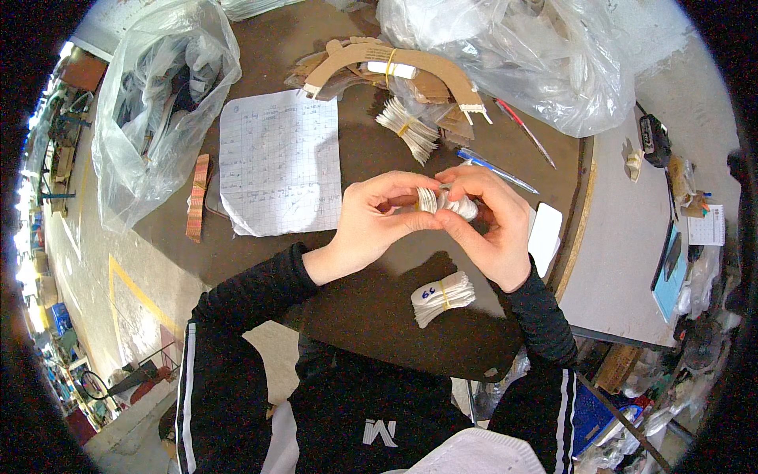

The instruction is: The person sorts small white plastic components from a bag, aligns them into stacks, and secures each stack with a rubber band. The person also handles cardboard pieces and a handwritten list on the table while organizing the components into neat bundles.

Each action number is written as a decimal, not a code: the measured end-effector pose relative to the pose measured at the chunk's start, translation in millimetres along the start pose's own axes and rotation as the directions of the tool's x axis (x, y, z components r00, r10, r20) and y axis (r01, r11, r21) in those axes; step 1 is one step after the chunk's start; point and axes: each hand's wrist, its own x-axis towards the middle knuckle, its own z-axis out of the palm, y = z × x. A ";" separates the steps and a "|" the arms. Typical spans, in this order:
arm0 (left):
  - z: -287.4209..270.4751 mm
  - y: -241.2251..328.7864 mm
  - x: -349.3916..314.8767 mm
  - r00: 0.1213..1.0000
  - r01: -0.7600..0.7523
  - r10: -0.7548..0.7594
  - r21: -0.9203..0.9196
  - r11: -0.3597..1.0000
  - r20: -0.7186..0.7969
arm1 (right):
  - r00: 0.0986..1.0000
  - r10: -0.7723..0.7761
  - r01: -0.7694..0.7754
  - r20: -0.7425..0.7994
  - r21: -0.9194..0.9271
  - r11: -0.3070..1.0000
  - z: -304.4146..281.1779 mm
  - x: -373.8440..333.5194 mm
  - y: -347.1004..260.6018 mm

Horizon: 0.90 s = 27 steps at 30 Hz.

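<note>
My left hand (369, 220) and my right hand (499, 229) meet over the middle of the dark table. Between their fingertips they grip a bundle of white strips (463, 208), whose ends fan out; my fingers cover part of it. Closer to me lies another white strip bundle (444, 298) with a yellow band round it and a blue handwritten mark. Beyond my hands rests a third banded bundle of white strips (409, 130). A blue-and-white pen (499, 171) lies just past my right hand, and a white rounded rectangular object (545, 233) is beside my right wrist.
Left of my hands lies a handwritten squared sheet (276, 170), with a reddish striped strip (198, 197) beside it. Curved brown cardboard pieces (355, 54) are piled farther back, near a red pen (523, 130). Clear plastic bags (162, 103) stand at both far corners.
</note>
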 end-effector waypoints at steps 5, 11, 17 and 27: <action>1.1 -2.9 -0.1 1.000 -0.004 0.004 -0.071 0.997 -0.008 | 1.000 0.026 -0.026 -0.017 -0.004 1.000 2.2 -1.2 1.0; -0.8 -3.5 0.7 1.000 -0.017 0.017 -0.008 1.000 0.006 | 0.996 0.086 -0.086 -0.020 0.013 0.996 2.6 -1.6 -1.2; -0.7 -5.1 0.5 0.998 0.055 -0.055 0.020 0.998 0.003 | 0.999 0.033 -0.034 -0.017 -0.082 0.996 2.4 -1.0 4.0; 3.3 -0.8 1.1 0.995 0.098 -0.098 -0.040 0.994 -0.005 | 0.998 0.063 -0.063 0.000 -0.051 0.997 2.3 -0.4 4.2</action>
